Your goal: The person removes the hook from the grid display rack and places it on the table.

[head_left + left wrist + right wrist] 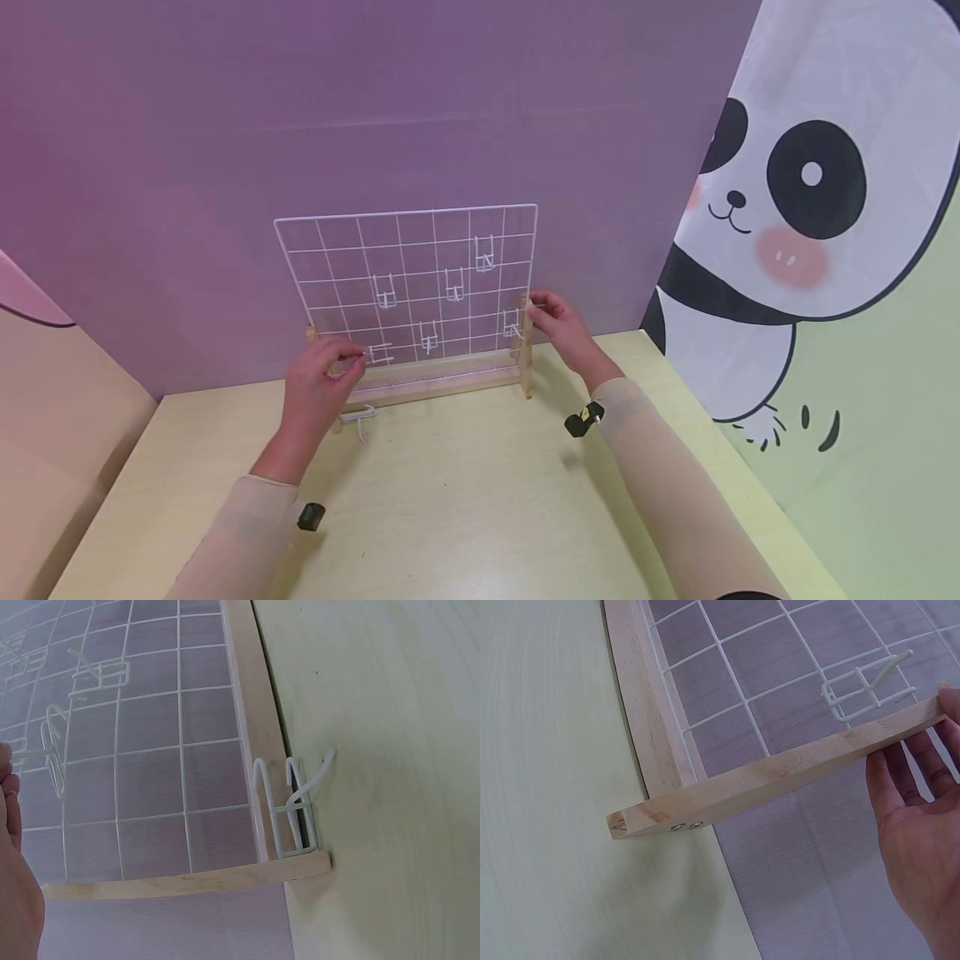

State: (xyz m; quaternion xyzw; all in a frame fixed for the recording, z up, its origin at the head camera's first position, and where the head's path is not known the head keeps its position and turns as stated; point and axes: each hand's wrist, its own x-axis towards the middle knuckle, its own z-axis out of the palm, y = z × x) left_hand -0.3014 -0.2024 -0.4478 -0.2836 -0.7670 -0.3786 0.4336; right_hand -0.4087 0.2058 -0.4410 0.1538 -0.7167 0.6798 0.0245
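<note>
A white wire grid panel (405, 213) stands in a wooden stand (442, 389) at the back of the table. My left hand (318, 387) pinches a white wire hook (54, 754) between thumb and fingers, against the lower left of the grid. Around the upper part of the right wooden post (780, 769), my right hand (566, 333) curls its fingers and thumb. Several similar hooks hang on the wires, one high at the right (485, 261), another low near the right post (855, 694). One more hook (285, 814) sits at the stand's left foot.
A pale wood-look table (480, 500) spreads in front of the stand. Behind it rises a purple backdrop (405, 100). On the right is a wall covering with a printed panda (817, 179). Small black devices hang by both wrists, one by the right sleeve (577, 425).
</note>
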